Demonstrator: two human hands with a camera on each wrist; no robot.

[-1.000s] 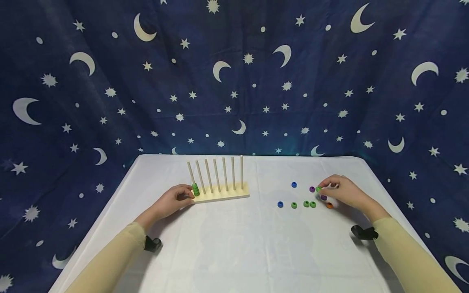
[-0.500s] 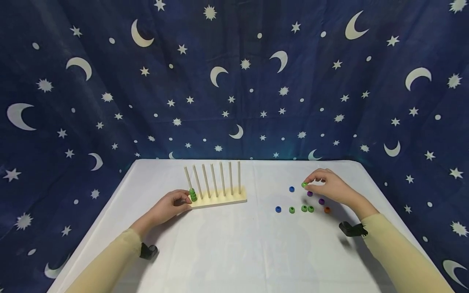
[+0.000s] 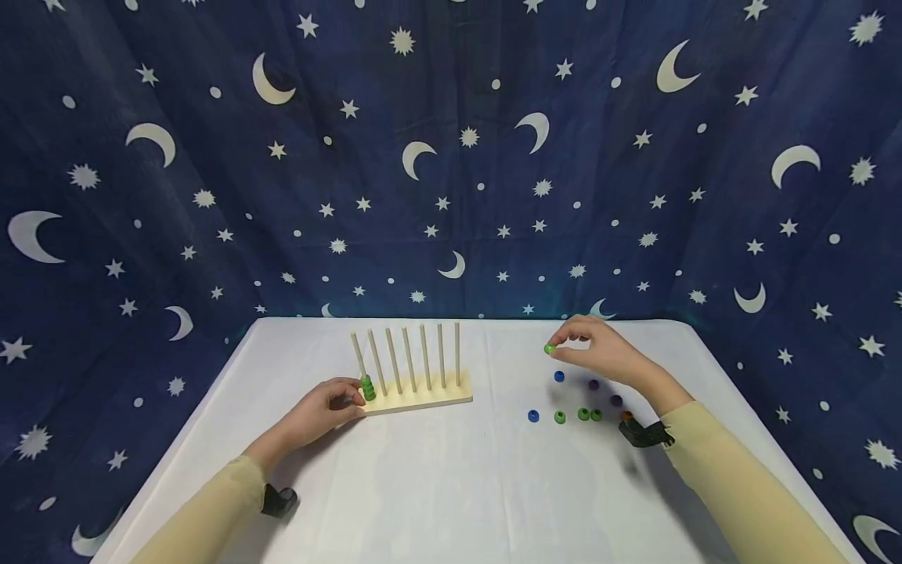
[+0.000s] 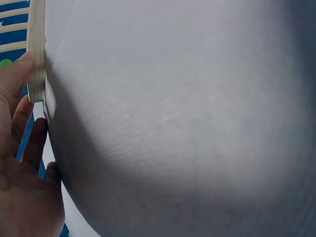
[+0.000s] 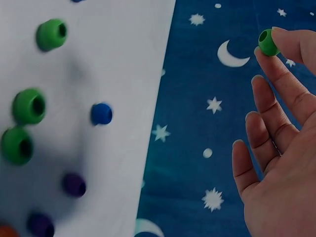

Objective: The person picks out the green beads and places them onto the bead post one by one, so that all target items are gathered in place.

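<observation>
In the head view my left hand (image 3: 319, 413) grips the left end of a pale wooden peg rack (image 3: 423, 398) with a row of upright rods. Its thumb lies against the rack's base (image 4: 37, 74) in the left wrist view. Green beads (image 3: 368, 388) are stacked on the leftmost rod. My right hand (image 3: 604, 356) is raised over the right part of the table, pinching a green bead (image 3: 550, 348) between thumb and index finger. The right wrist view shows that bead (image 5: 268, 43) with its hole, the other fingers spread loosely.
Loose beads lie below the right hand: two blue, one nearer the front (image 3: 533, 416), several green ones, including one (image 3: 560, 417), two purple, including one (image 3: 594, 385), and an orange bead (image 3: 626, 417) partly behind the wrist strap. A starry blue cloth (image 3: 451, 157) hangs behind the white table (image 3: 423, 486).
My right hand has lifted the green bead from among the loose beads and moved left with it. My left hand stays on the rack. The head view has tilted slightly upward.
</observation>
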